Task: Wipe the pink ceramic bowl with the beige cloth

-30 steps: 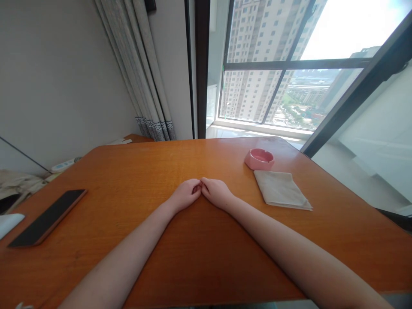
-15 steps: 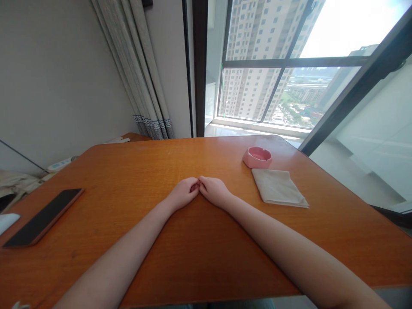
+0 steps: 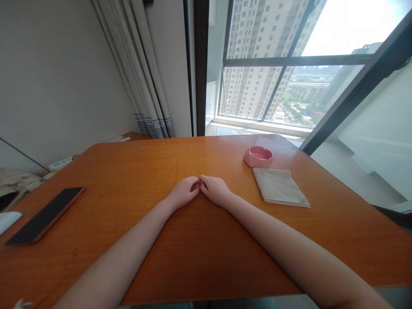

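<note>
My left hand (image 3: 184, 190) and my right hand (image 3: 215, 189) rest on the wooden table (image 3: 206, 249), their curled fingers touching each other at the middle. Both are closed loosely, and no object shows in either. To the right of my right hand lies a folded whitish cloth (image 3: 280, 186), apart from it. Just behind the cloth stands a pink ashtray (image 3: 258, 157) with notches in its rim.
A flat black panel with a reddish-brown edge (image 3: 46, 216) lies on the table's left side. A white object (image 3: 9, 221) is partly cut off at the left. Behind the table are a grey curtain (image 3: 141, 68) and a window (image 3: 280, 62).
Neither hand has moved on the table. The whole view has shifted very slightly; the cloth, ashtray and black panel lie where they were.
</note>
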The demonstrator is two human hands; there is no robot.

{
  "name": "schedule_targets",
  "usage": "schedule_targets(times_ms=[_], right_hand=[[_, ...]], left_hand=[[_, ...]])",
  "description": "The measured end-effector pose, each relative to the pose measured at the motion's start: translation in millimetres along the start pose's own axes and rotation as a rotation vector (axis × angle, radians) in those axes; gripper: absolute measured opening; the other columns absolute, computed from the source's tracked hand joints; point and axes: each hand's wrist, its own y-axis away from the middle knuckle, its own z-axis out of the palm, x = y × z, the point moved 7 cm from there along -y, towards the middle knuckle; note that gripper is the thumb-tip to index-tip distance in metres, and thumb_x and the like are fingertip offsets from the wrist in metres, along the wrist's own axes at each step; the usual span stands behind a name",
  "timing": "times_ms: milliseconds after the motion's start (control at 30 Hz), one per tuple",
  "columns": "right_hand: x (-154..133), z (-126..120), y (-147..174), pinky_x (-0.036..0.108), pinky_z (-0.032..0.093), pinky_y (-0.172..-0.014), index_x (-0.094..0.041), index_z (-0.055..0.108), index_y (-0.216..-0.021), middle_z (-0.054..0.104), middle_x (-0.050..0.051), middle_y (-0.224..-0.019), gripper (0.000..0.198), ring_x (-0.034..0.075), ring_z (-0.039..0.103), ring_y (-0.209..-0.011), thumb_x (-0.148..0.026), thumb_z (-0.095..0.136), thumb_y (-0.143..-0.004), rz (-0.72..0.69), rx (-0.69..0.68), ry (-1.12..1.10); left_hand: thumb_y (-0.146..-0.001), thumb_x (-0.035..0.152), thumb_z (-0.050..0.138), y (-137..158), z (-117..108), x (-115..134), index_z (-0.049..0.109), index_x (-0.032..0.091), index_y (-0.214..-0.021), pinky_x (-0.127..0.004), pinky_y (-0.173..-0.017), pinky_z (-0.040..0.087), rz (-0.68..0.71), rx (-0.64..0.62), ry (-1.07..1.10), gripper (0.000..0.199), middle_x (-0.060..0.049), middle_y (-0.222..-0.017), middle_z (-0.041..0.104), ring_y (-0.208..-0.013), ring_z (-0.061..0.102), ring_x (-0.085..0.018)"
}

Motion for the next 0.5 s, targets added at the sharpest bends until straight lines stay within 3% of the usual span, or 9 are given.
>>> schedule_targets(times_ms=[500], right_hand=[[-3.3,-3.0,2.0,0.024,0.036,-0.065,-0.021,0.057,-0.089,0.068,0.004,-0.086,0.021,0.016,0.062,-0.078,-0.027,0.037,-0.092,-0.010,0.018,0.003]], left_hand=[[-0.080,0.022,0.045,-0.1,1.8,-2.8,0.044,0.018,-0.066,-0.026,-0.058,0.031,0.004,-0.007,-0.020,0.015,0.001,-0.065,0.048,-0.061,0.042,-0.013]])
